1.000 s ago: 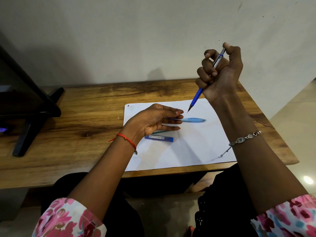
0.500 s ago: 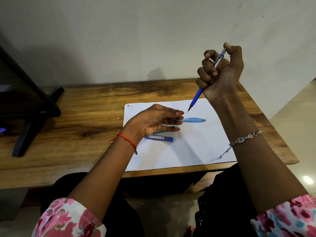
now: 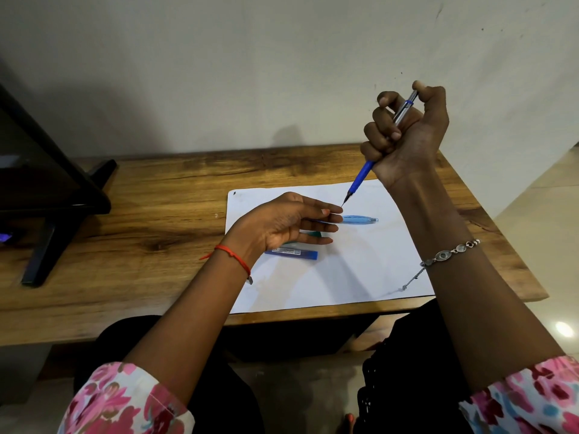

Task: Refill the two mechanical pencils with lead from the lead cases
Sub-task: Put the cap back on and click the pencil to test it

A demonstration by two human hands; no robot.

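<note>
My right hand is raised above the table, fist closed around a blue and silver mechanical pencil, thumb on its top end, tip pointing down-left. My left hand hovers over the white paper, fingers stretched out toward the pencil's tip, almost touching it; I see nothing held in it. A light blue mechanical pencil lies on the paper beyond the fingertips. A dark blue lead case lies just below the left hand. A green lead case shows partly under the fingers.
The wooden table stands against a pale wall. A black monitor on a stand fills the left side. The table's right edge drops off to a tiled floor.
Both hands stay almost still. The pencil tip in my right hand has come slightly closer to my left fingertips.
</note>
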